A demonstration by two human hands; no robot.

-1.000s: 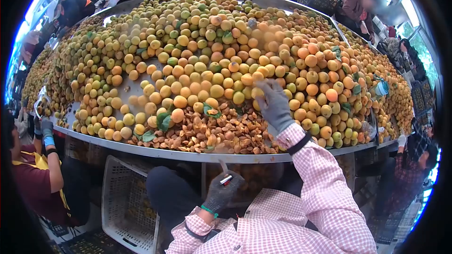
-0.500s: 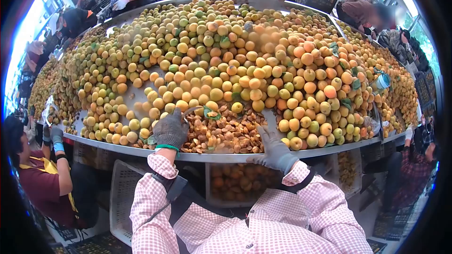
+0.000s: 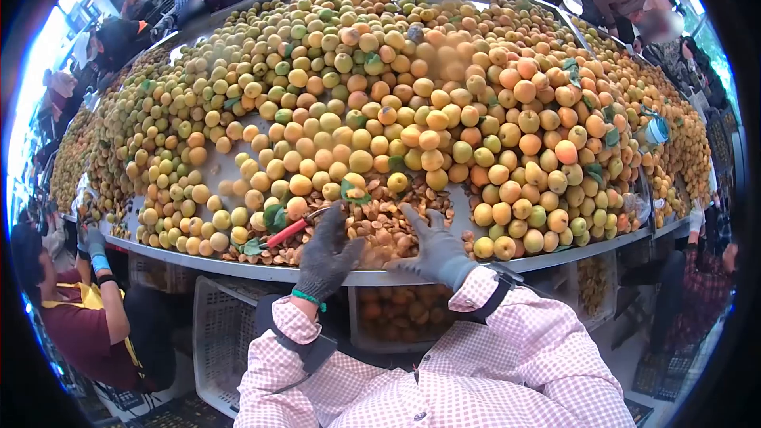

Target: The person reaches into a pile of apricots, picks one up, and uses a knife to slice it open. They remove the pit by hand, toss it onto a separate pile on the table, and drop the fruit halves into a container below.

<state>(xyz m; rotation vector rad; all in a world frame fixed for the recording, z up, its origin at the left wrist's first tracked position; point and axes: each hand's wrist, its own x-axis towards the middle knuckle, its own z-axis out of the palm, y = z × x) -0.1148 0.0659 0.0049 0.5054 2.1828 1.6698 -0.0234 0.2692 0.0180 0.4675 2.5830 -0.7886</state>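
Note:
My left hand [image 3: 328, 252], in a dark grey glove with a green band at the wrist, is at the table's front edge with its fingers apart. A tool with a red handle [image 3: 287, 233] and a thin curved metal end lies just left of its fingers. My right hand [image 3: 436, 247], also gloved, is spread over the right side of a pile of brown-orange fruit pieces [image 3: 382, 226]. The pieces lie between and beyond both hands. Whole yellow-orange fruits [image 3: 523, 143] surround them, with green leaves [image 3: 275, 217] among them.
A metal rim [image 3: 238, 268] borders the table. Below it are a white crate [image 3: 212, 333] and a crate holding orange fruit [image 3: 403, 311]. A person in a maroon shirt [image 3: 83, 325] is at the left; other people stand around the far side. A blue cup [image 3: 657, 131] rests on fruit at the right.
My left hand has moved right and down, and its fingers have spread. The red-handled tool now shows on the table. My right hand has shifted left over the pieces, closer to my left hand.

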